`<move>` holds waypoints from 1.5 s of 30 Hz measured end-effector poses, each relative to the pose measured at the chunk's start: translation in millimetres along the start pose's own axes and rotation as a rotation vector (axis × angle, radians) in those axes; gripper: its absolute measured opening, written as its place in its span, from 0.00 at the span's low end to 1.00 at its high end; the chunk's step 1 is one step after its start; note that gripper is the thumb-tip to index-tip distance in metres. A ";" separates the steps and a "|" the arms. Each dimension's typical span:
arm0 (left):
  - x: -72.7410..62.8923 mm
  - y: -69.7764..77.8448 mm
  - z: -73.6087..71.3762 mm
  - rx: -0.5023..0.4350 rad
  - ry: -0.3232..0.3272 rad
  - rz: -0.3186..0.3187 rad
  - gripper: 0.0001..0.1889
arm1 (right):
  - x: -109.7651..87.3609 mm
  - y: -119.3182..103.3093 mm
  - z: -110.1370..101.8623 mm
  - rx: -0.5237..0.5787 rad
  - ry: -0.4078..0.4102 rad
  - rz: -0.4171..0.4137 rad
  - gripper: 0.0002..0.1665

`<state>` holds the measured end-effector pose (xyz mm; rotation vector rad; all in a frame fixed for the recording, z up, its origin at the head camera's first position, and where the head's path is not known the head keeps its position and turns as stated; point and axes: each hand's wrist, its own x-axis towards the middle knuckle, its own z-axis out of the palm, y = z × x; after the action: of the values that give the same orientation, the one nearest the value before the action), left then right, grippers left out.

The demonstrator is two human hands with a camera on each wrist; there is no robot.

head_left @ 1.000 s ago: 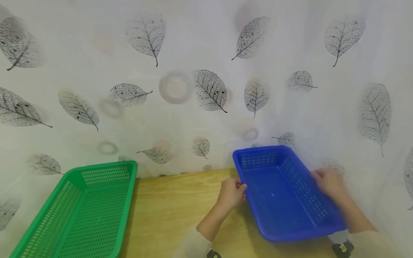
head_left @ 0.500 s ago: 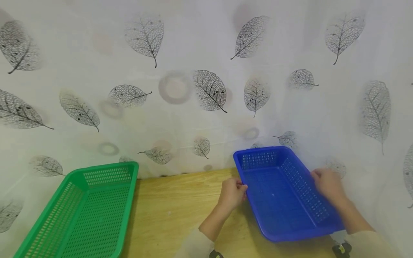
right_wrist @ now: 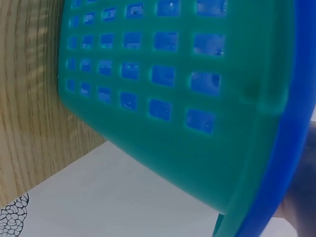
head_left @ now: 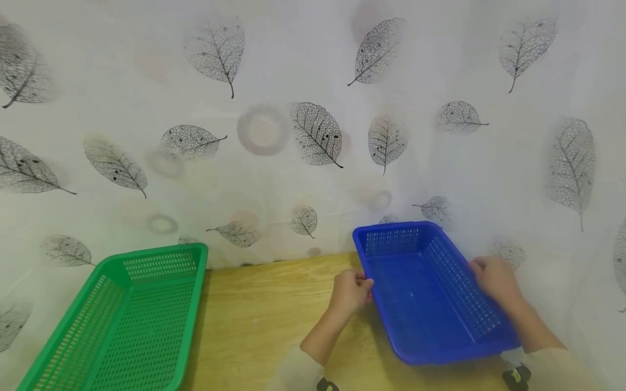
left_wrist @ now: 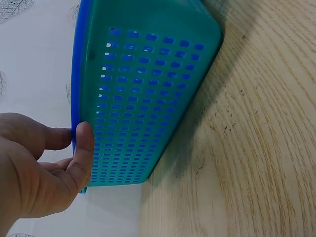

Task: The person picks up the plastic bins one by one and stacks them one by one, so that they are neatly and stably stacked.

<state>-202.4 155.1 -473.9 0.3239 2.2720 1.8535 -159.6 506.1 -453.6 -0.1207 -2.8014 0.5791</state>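
Note:
A blue plastic basket [head_left: 415,309] with slotted walls stands at the right of the wooden table, nothing inside it. The wrist views show it nested in a teal-green basket [left_wrist: 158,15], whose holes let the blue through. My left hand [head_left: 349,293] grips the left rim, thumb and fingers pinching it from both sides in the left wrist view. On the opposite long side my right hand [head_left: 496,279] holds the right rim, its fingertips partly hidden behind the edge. In the right wrist view that hand shows only as a dark patch past the blue rim [right_wrist: 291,128].
Another green basket [head_left: 146,331] with nothing in it stands at the left, cut off by the frame's bottom. Bare wooden tabletop [head_left: 259,309] lies between the baskets. Behind hangs a white leaf-patterned curtain [head_left: 274,190], close against the table's back edge and right side.
Both hands stay on the blue basket's rims, and the baskets keep their places. Only the head view has shifted very slightly.

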 end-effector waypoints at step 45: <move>-40.1 -16.7 -93.4 -0.191 0.086 -0.039 0.12 | -23.6 -81.1 2.8 0.275 -0.161 0.077 0.22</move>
<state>-191.3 52.7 -471.3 0.1720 2.1142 2.0816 -139.9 427.5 -429.6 -0.1307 -2.8444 1.0269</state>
